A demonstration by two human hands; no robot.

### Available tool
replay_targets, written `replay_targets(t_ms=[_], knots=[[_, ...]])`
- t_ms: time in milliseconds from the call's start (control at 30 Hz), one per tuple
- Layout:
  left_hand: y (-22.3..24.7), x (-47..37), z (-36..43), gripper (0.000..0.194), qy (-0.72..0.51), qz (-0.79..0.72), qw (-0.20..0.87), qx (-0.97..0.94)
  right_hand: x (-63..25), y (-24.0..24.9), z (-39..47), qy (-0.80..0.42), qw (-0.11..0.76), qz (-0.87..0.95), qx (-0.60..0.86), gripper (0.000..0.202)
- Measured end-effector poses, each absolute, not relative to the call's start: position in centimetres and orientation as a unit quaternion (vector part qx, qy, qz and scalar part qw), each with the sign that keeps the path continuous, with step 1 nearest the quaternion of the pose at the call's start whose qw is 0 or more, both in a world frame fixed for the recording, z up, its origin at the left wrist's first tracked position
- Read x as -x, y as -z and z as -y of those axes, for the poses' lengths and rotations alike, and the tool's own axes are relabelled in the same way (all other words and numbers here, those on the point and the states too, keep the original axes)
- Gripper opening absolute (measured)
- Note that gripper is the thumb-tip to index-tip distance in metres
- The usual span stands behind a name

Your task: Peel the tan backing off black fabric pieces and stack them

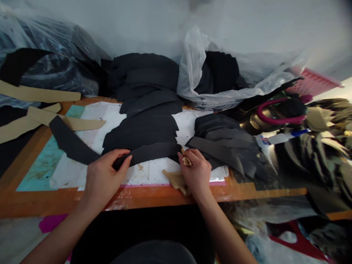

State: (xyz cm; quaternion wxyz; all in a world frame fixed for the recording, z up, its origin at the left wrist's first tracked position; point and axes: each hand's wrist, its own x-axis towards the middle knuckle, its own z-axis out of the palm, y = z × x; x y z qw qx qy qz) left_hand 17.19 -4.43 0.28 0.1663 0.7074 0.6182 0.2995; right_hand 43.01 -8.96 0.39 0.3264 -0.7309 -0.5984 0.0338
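Over the orange-brown wooden desk (66,200), the long black fabric-like strip (155,151) looks light and bendy, best held at its ends, where left hand (103,176) and right hand (196,170) pinch it, the right also clasping a crumpled beige scrap (187,161)

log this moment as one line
left hand: pinches black strip, left end | right hand: at strip's right end, holds tan scrap
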Motion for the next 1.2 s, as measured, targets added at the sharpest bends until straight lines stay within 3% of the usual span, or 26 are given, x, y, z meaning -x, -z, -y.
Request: replay_targets(t_ms=[233,433,500,567,700,933,1033,1133,1200], knots=[[-0.3,-17.6,4.6,0.024,-0.287,-0.587,0.097,-0.751,-42.7,-0.7,8.7,-0.022,0.274,0.594,0.756,0.02],[-1.8,-16.9,4.0,0.048,-0.164,-0.634,-0.034,-0.755,-42.6,-1.0,8.5,-0.037,0.233,0.588,0.773,0.019],[-2.0,-17.3,3.9,0.047,-0.168,-0.603,-0.051,-0.778,-42.6,-1.0,8.5,-0.041,0.232,0.588,0.774,0.019],[-1.8,-18.3,4.0,0.04,-0.183,-0.518,-0.034,-0.835,-42.6,-1.0,8.5,-0.045,0.234,0.589,0.772,0.019],[0.2,-21.0,4.2,0.046,-0.177,-0.361,0.033,-0.915,-43.1,-1.0,8.4,-0.058,0.254,0.6,0.756,0.019],[1.4,-22.1,4.4,0.053,-0.142,-0.373,0.038,-0.916,-44.4,-1.1,10.0,-0.059,0.396,0.543,0.739,0.028],[1.0,-22.4,5.0,0.057,-0.13,-0.38,0.034,-0.915,-44.0,-1.4,10.7,-0.108,0.41,0.577,0.698,0.007],[0.7,-22.5,5.6,0.059,-0.143,-0.388,0.033,-0.91,-43.7,-1.6,10.4,-0.122,0.38,0.611,0.683,0.045],[0.6,-22.4,6.0,0.059,-0.164,-0.391,0.036,-0.905,-43.8,-1.4,9.9,-0.102,0.354,0.598,0.712,0.041]])
